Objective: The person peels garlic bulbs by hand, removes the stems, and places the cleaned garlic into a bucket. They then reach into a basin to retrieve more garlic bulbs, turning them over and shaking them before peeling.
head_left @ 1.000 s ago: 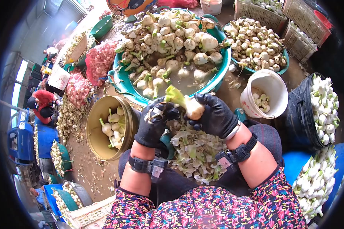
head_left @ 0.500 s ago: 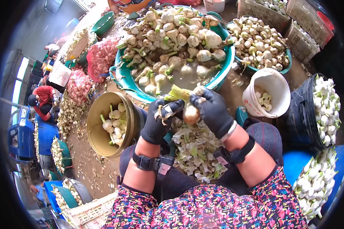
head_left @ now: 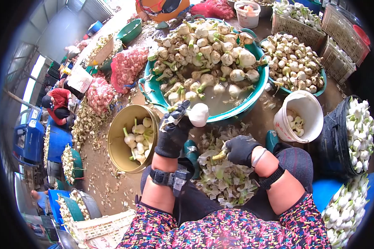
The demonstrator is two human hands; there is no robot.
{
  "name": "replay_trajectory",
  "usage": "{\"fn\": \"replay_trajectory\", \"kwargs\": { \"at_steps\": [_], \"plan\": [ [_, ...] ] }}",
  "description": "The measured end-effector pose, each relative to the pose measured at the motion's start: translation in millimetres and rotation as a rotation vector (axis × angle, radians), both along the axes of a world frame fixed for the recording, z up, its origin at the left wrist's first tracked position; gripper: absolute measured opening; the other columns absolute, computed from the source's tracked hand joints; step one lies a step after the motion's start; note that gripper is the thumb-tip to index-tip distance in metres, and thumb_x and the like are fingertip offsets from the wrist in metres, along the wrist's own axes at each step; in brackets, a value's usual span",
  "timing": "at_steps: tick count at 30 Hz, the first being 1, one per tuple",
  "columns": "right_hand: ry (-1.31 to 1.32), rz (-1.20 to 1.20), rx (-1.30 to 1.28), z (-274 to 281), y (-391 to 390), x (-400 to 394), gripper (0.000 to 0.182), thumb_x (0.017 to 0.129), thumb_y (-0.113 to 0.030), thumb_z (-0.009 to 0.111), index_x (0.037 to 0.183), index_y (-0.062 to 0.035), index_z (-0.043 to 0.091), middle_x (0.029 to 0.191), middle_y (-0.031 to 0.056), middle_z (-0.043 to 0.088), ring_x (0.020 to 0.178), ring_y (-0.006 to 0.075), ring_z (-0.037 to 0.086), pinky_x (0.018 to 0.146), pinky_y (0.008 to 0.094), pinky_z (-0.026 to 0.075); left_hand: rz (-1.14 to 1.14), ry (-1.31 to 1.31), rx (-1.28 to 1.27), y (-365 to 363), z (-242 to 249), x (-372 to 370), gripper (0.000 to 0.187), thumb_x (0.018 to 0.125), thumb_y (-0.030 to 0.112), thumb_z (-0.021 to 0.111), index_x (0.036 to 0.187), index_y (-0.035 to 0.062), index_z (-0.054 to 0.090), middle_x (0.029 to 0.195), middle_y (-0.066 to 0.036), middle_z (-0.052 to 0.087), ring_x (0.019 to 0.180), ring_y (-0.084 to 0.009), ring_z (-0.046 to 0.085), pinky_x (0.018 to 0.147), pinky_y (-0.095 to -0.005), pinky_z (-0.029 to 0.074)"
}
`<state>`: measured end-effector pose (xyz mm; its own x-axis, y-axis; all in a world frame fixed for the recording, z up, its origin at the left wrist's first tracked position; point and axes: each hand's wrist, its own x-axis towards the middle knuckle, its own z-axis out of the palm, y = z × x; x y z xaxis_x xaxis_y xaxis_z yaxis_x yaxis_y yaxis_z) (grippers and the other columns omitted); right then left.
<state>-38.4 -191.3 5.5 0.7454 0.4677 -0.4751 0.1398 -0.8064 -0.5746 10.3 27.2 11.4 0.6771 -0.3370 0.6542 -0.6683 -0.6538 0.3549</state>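
Note:
My left hand (head_left: 173, 132), in a black glove, is closed around the stem of a garlic bulb (head_left: 198, 115). The bulb is smooth and white, held at the near rim of a teal tub (head_left: 232, 114). My right hand (head_left: 242, 150), also gloved, is closed on a strip of garlic peel (head_left: 220, 155), greenish and sticking out to the left. Below it lies a heap of stripped garlic skins (head_left: 224, 182) between my legs. Unpeeled garlic bulbs (head_left: 203, 52) with dirty skins fill the tub, some sitting in murky water.
A tan bucket (head_left: 114, 151) with white bulbs stands at left, a white bucket (head_left: 284, 124) with a few pieces at right. Beyond are a black bin (head_left: 336, 137) of white garlic, a basin of unpeeled bulbs (head_left: 293, 62) and stacked crates (head_left: 336, 54). A person (head_left: 60, 103) in red sits far left.
My hands have come apart. The bulb's brownish outer skin is off, showing white. My right hand has moved down toward the skin heap with the peel. The view has shifted slightly.

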Motion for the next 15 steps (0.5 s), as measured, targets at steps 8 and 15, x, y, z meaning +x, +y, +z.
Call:
{"fn": "replay_trajectory", "kwargs": {
  "at_steps": [8, 15],
  "plan": [
    [-0.161, -0.051, 0.133, -3, -9, 3, 0.04, 0.074, -0.025, 0.062, 0.105, -0.0008, 0.057, 0.1, 0.0228, 0.061, 0.096, 0.0371, 0.058, 0.084, 0.0434, 0.046, 0.3, 0.549, -0.57, 164, 24, 10, 0.019, 0.085, 0.008, 0.052, 0.098, -0.001, 0.062, 0.089, -0.007, 0.064, 0.074, -0.0136, 0.058, 0.064, -0.0263, 0.047],
    [-0.194, -0.029, 0.137, -1, -7, 8, 0.035, 0.076, -0.032, 0.061, 0.099, -0.0051, 0.061, 0.092, 0.0216, 0.062, 0.087, 0.0385, 0.059, 0.076, 0.045, 0.047, -0.141, 0.619, -0.243, 71, 39, 11, 0.022, 0.08, 0.013, 0.063, 0.098, 0.0013, 0.065, 0.091, -0.01, 0.066, 0.077, -0.0161, 0.061, 0.067, -0.0276, 0.048]
  ]
}}
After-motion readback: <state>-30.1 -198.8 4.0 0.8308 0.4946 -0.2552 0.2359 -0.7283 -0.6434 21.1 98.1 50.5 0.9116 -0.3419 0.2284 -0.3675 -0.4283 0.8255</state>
